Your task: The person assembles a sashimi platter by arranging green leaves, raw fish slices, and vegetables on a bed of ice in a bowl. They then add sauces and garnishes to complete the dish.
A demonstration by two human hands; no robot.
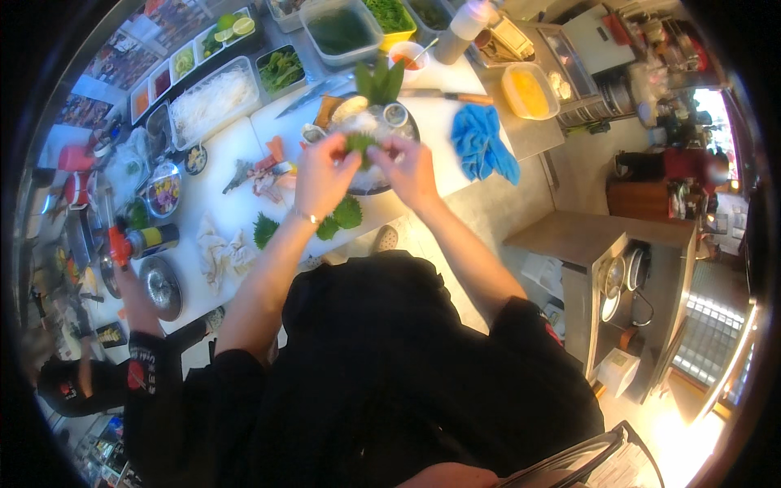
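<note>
My left hand (323,175) and my right hand (409,169) pinch a green shiso leaf (358,145) between them. They hold it over the near side of a dark round bowl (416,130) filled with ice. Upright green leaves (379,81), a small white cup (395,115) and a pale shell-like piece (350,107) stand in the bowl's far part. More shiso leaves (348,213) lie on the white cutting board (236,154), below my left wrist. Left of the bowl are pink fish pieces (272,175). My fingers cover part of the bowl.
A knife (455,96) lies behind the bowl, beside a blue cloth (482,142). Along the back stand a tub of white shreds (215,98) and a container of greens (342,32). At left a co-worker's hand (130,281) holds a blowtorch (146,240) near a dark round lid (161,286).
</note>
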